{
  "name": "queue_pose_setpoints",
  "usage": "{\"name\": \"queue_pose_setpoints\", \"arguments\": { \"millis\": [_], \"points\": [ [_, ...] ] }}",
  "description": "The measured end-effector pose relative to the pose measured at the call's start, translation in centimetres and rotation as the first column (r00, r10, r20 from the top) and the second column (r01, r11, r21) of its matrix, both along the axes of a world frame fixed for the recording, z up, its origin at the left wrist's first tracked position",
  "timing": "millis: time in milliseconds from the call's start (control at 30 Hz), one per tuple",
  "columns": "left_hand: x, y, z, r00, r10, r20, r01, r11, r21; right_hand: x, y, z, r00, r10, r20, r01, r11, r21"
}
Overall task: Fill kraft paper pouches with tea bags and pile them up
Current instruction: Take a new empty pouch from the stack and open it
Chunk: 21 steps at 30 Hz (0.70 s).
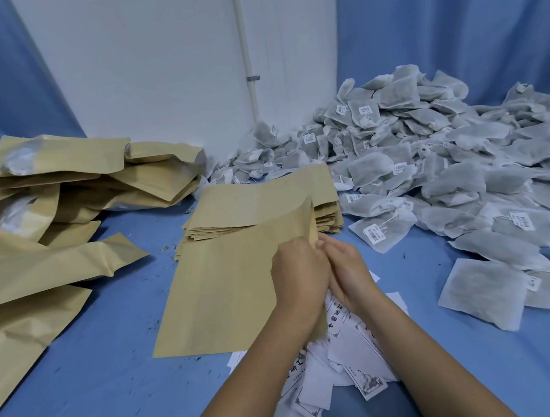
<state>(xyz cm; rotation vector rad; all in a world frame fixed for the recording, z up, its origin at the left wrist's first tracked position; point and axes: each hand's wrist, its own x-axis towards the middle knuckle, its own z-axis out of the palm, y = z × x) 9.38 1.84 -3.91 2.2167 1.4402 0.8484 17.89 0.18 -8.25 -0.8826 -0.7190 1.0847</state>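
Note:
A flat kraft paper pouch (221, 293) lies tilted in front of me, its right edge lifted. My left hand (297, 273) grips that edge from the left, and my right hand (345, 268) pinches the same edge from the right, at the pouch's mouth. Behind it sits a stack of empty flat pouches (266, 202). A big heap of grey tea bags (428, 148) with white tags fills the right side. Filled, puffy kraft pouches (50, 201) lie piled on the left.
Printed white paper slips (340, 362) lie scattered under my forearms. The surface is a blue cloth (116, 388) with tea crumbs on it. A white wall with a pipe (247, 61) stands behind, blue curtains on both sides.

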Motion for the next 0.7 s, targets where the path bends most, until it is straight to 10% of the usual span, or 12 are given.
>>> {"name": "queue_pose_setpoints", "arguments": {
  "millis": [200,700],
  "points": [
    [0.7,-0.7,0.2,0.984,-0.027,-0.175,0.035,0.998,0.044,0.0,-0.3,-0.2,0.996,-0.045,0.081,0.047,0.999,-0.022],
    [-1.0,0.1,-0.1,0.992,-0.102,0.070,0.100,0.994,0.039,-1.5,-0.4,0.6,0.993,-0.062,0.097,0.067,0.997,-0.050]
  ]
}}
